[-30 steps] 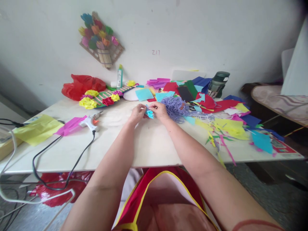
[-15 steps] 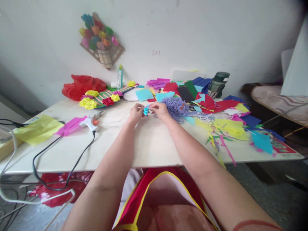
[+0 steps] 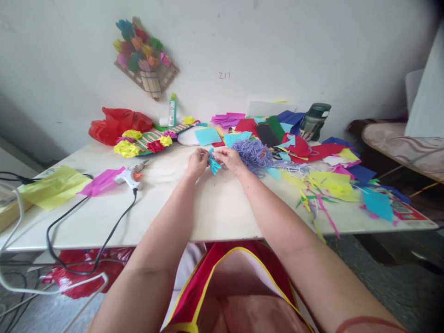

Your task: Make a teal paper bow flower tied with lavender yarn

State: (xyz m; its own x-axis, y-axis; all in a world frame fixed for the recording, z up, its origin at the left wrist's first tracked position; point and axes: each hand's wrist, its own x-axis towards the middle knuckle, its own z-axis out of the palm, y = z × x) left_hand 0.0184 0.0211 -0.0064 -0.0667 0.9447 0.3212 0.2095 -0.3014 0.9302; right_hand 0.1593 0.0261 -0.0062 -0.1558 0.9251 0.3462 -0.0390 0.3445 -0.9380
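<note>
Between my two hands is a small gathered piece of light-blue paper (image 3: 213, 165), its fringed lower end fanning down toward me. My left hand (image 3: 198, 162) pinches it from the left side, fingers closed. From the right, my right hand (image 3: 229, 158) has its fingertips closed on the same paper near its upper part. My fingers hide the middle of the piece. A tangled heap of lavender yarn (image 3: 252, 155) lies just beyond my right hand.
At left, a white glue gun (image 3: 130, 177) with a black cord rests on magenta paper (image 3: 100, 181). Behind is a board with paper flowers (image 3: 147, 142). Coloured paper scraps (image 3: 329, 182) spread over the right side, with a dark bottle (image 3: 314, 122) at the back.
The light-blue paper has turned and now hangs lower, its fringed end showing more below my fingers. Both hands stay in nearly the same place.
</note>
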